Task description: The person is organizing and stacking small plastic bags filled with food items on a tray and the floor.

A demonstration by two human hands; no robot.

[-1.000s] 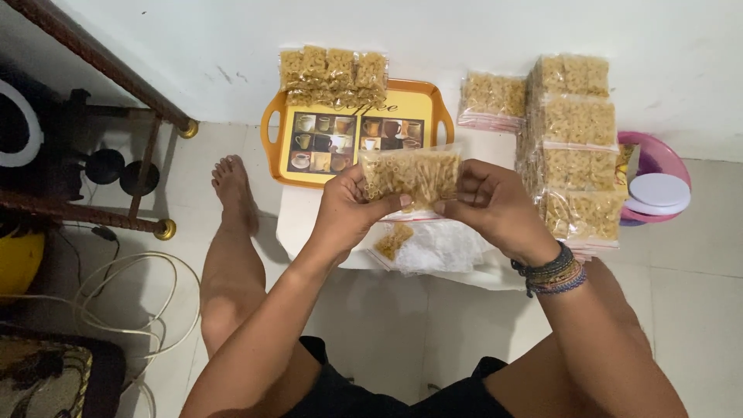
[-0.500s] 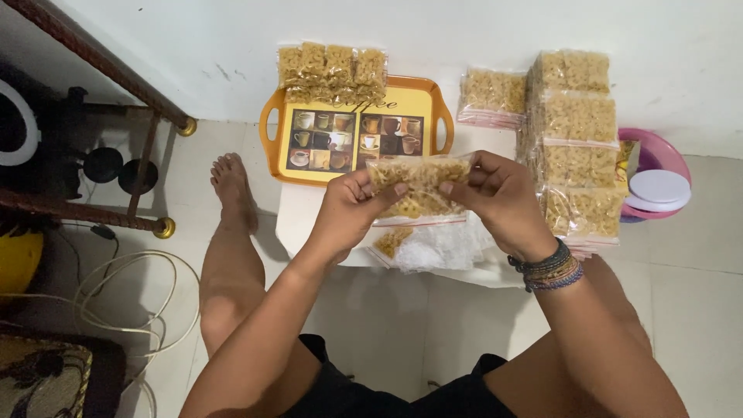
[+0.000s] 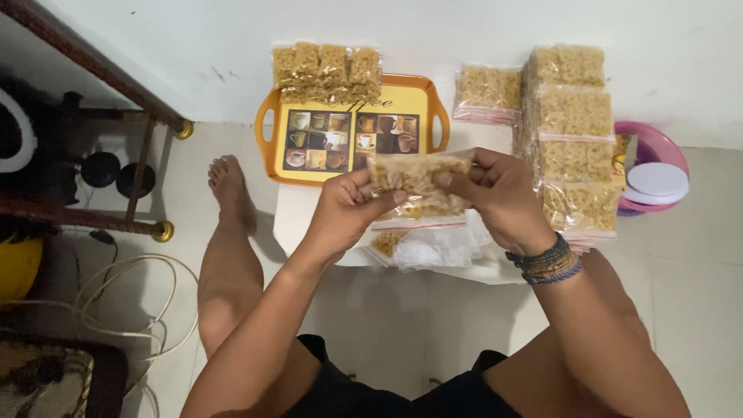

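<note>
I hold a small clear bag of pasta (image 3: pixel 418 186) up in front of me, above the low white desk (image 3: pixel 298 213), pinched along its top edge from both sides. My left hand (image 3: pixel 348 207) has thumb and forefinger closed on the left part of the bag's mouth, and my right hand (image 3: pixel 499 193) has its fingers (image 3: pixel 449 179) closed on the right part, so both hands are shut tight on the same bag. Held this way the weight of the pasta hangs down and the opening stays on top, level between my hands; that looks to me like the reason for the grip. A red strip marks the bag's lower edge.

Just below it on the desk lie crumpled empty bags (image 3: pixel 437 249) with a little pasta beside them. To my right stands a tall stack of filled bags (image 3: pixel 574 139), laid flat one over another so they hold steady, and one more filled bag (image 3: pixel 487 93) lies behind, near the wall. Ahead is an orange tray (image 3: pixel 271 124) printed with cups, with a row of filled bags (image 3: pixel 326 71) at its far end.

Past the stack sits a pink bowl (image 3: pixel 658 151) with a white lid. The floor is pale tile, the wall (image 3: pixel 464 31) white, with a white cable (image 3: pixel 116 298) looped to my left.
</note>
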